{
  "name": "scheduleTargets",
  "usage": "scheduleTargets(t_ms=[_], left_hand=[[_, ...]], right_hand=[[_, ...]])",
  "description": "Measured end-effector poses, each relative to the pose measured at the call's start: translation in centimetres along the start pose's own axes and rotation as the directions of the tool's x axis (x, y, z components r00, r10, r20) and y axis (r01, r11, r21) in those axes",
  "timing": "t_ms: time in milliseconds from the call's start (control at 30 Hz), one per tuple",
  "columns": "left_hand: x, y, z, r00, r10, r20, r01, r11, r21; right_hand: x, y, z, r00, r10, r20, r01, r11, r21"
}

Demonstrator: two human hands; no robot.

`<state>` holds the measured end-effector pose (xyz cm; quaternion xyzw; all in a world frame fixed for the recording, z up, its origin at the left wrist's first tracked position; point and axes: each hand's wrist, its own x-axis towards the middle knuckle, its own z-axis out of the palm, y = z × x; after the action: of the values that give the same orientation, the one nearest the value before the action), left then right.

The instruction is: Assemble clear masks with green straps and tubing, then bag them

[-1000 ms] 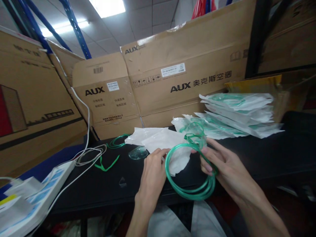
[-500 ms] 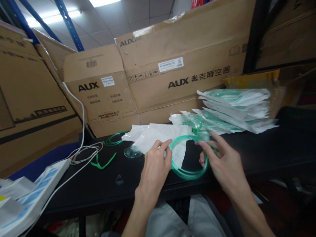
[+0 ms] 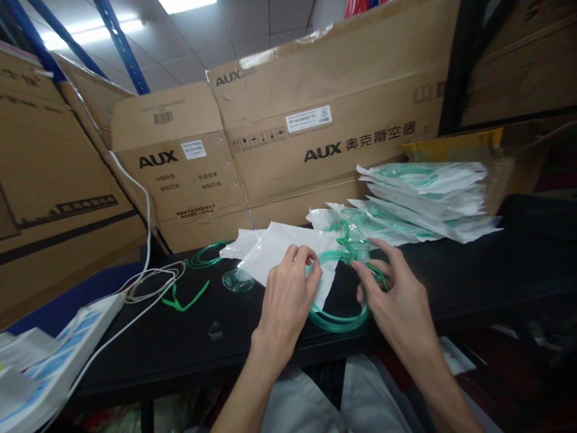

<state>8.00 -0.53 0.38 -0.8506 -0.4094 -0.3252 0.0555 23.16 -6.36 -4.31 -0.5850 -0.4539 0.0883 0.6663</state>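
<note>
A coil of green tubing lies near the front edge of the black table, between my hands. My left hand has its fingers curled together at the coil's left side, over a white pouch. At the coil's right side, my right hand grips the tubing between thumb and fingers. Just beyond my right fingertips is a clear mask with a green strap, joined to the tubing as far as I can see. My left fingertips are partly hidden, but they appear pinched on the coil.
White pouches with green tubing are stacked at the back right. To the left lie a clear mask piece, a green strap, another green tube coil, and white cables beside a power strip. Cardboard boxes wall the back.
My left hand has shifted slightly upward over the coil's left side. My right hand and the coil sit a little further left, as the whole view has shifted slightly.
</note>
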Motion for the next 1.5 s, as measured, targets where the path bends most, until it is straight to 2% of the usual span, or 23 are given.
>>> scheduleTargets(t_ms=[167, 300, 633, 833, 967, 1167, 1300, 1400, 1500], left_hand=[[-0.3, 0.4, 0.6, 0.997, 0.079, 0.027, -0.078, 0.996, -0.03], [-0.6, 0.8, 1.1, 0.992, 0.128, -0.003, -0.128, 0.991, -0.047], [1.2, 0.8, 0.5, 0.994, -0.032, -0.107, 0.023, 0.996, -0.083], [1.4, 0.5, 0.8, 0.988, -0.002, -0.156, -0.018, 0.991, -0.129], [1.3, 0.4, 0.9, 0.976, -0.032, -0.217, -0.005, 0.985, -0.171], [1.3, 0.1, 1.1, 0.957, -0.069, -0.282, 0.01, 0.979, -0.204], [1.5, 0.1, 1.1, 0.955, -0.084, -0.285, 0.025, 0.979, -0.203], [1.3, 0.3, 1.1, 0.963, -0.032, -0.267, -0.027, 0.977, -0.214], [0.6, 0.5, 1.2, 0.966, 0.088, -0.244, -0.136, 0.972, -0.19]], right_hand=[[0.0, -0.5, 0.0, 0.999, -0.037, -0.035, 0.033, 0.993, -0.113], [0.1, -0.5, 0.1, 0.996, -0.05, -0.069, 0.039, 0.987, -0.155], [-0.3, -0.6, 0.2, 0.998, -0.059, 0.021, 0.058, 0.997, 0.051], [-0.3, -0.4, 0.1, 0.993, -0.054, 0.1, 0.053, 0.998, 0.015], [-0.2, -0.1, 0.1, 0.993, -0.057, 0.1, 0.06, 0.998, -0.026], [-0.1, 0.2, -0.2, 0.983, -0.123, 0.137, 0.134, 0.988, -0.079], [0.1, 0.3, -0.5, 0.959, -0.163, 0.23, 0.183, 0.981, -0.069], [0.2, 0.4, -0.7, 0.967, -0.128, 0.221, 0.15, 0.985, -0.086], [0.4, 0.4, -0.8, 0.984, -0.045, 0.175, 0.073, 0.985, -0.156]])
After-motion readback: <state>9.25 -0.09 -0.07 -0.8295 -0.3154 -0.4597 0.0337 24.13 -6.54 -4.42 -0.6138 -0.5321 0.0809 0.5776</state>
